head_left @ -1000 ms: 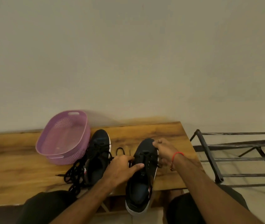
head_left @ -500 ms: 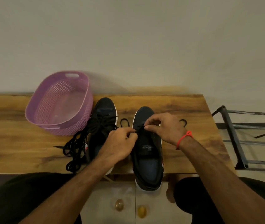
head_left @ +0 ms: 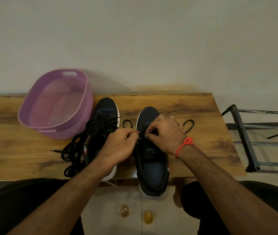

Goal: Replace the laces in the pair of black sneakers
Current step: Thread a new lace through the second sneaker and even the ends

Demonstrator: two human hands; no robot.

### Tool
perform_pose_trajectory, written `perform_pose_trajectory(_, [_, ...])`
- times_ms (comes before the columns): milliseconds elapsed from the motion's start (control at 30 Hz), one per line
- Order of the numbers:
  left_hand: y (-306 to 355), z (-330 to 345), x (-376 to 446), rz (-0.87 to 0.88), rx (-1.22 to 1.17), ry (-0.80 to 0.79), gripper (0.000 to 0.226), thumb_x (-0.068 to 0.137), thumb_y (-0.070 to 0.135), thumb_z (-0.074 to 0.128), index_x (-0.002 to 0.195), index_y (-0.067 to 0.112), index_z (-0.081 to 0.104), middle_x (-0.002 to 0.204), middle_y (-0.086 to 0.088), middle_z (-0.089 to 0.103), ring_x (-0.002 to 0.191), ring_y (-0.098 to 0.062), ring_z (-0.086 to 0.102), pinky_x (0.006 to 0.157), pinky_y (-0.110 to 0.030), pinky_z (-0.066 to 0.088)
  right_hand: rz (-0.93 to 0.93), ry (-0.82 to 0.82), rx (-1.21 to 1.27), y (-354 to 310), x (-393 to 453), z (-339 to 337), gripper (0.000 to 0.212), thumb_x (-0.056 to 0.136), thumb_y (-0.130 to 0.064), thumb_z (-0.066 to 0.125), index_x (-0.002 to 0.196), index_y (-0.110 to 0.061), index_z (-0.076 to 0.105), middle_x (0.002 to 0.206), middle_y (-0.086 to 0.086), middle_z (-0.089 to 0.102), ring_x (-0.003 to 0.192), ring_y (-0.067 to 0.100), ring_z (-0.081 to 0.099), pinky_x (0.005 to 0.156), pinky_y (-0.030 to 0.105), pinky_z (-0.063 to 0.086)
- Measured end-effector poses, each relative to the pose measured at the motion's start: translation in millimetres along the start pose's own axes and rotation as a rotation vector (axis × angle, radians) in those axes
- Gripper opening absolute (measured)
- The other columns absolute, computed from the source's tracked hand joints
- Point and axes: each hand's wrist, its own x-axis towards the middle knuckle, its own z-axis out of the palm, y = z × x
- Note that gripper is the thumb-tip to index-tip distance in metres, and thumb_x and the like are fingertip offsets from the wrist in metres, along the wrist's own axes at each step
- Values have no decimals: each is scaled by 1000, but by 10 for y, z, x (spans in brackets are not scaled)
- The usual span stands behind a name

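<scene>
Now black sneaker [head_left: 152, 160] sits mostly unlaced, white-soled.

Left hand [head_left: 119, 145] and right hand [head_left: 166, 134] pinching lace [head_left: 142, 131] over right sneaker [head_left: 151, 155], wooden table [head_left: 202, 133]

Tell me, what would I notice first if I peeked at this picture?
Two hands, the left hand and right hand, pinching a black lace over the right sneaker in the middle of the wooden table. At the table's back left sits a purple basket.
</scene>
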Motion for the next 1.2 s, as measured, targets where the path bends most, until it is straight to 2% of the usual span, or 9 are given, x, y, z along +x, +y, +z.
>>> perform_pose_trajectory(300, [-77, 80, 97, 186, 167, 184, 5, 94, 30, 69, 90, 33, 68, 112, 10, 58, 83, -4, 59, 67, -19, 51, -6, 31, 86, 37, 16, -1, 5, 93, -45, 60, 96, -41, 62, 119, -8, 49, 120, 23, 39, 97, 45, 34])
perform_pose_trajectory(467, [7, -137, 76, 328, 251, 362, 4, 98, 34, 60, 100, 31, 62, 124, 14, 49, 91, -7, 62, 77, -34, 59, -95, 21, 58, -2, -36, 17, 37, 92, -61, 49, 125, -45, 56, 134, -6, 41, 127, 25, 31, 105, 50, 31])
perform_pose_trajectory(600, [238, -509, 82, 256, -637, 462, 10, 108, 20, 42, 105, 17, 51, 101, -1, 75, 89, -17, 73, 81, -36, 60, -71, -39, -28, -3, -44, 12, 35, 89, -60, 51, 121, -45, 58, 138, -3, 38, 131, 28, 27, 107, 51, 28])
perform_pose_trajectory(700, [303, -771, 60, 233, -1212, 418, 8, 106, 16, 43, 102, 12, 49, 70, 1, 56, 63, -14, 60, 67, -33, 56, -81, -40, -33, 0, -44, 15, 31, 90, -54, 54, 120, -45, 59, 134, -3, 37, 129, 26, 27, 108, 50, 28])
perform_pose_trajectory(767, [264, -761, 70, 225, -993, 428, 13, 107, 21, 46, 100, 16, 57, 68, 8, 48, 58, -6, 45, 58, -26, 43, -79, -37, -32, -3, -41, 32, 28, 92, -52, 55, 119, -44, 60, 131, -4, 38, 127, 24, 28, 107, 50, 29])
perform_pose_trajectory(900, [141, -373, 25, 412, 362, 183, 28, 103, 38, 51, 124, 25, 65, 100, 11, 55, 87, 0, 52, 75, -19, 43, -66, -25, -45, -2, -44, 62, 25, 92, -49, 59, 116, -42, 61, 131, -4, 39, 126, 24, 29, 105, 49, 31])
perform_pose_trajectory(1000, [94, -201, -7, 235, 778, -15, 29, 99, 42, 57, 122, 26, 65, 114, 4, 49, 102, -11, 52, 86, -31, 50, -72, -20, -52, 10, -49, 56, 25, 92, -50, 59, 116, -43, 61, 130, -5, 39, 125, 24, 29, 104, 48, 31])
perform_pose_trajectory(1100, [155, -279, -2, 307, 604, 159, 18, 104, 34, 51, 109, 29, 67, 111, 1, 46, 100, -12, 48, 86, -30, 46, -62, -25, -53, 20, -46, 56, 29, 91, -53, 59, 118, -43, 59, 133, -4, 38, 128, 26, 28, 106, 50, 30])
perform_pose_trajectory(1200, [272, -470, 25, 467, -146, 585, 22, 108, 31, 43, 93, 32, 60, 96, 3, 53, 81, -9, 49, 71, -24, 44, -61, -22, -77, 18, -31, 51, 30, 91, -55, 58, 119, -43, 58, 134, -4, 37, 127, 26, 28, 106, 50, 29])
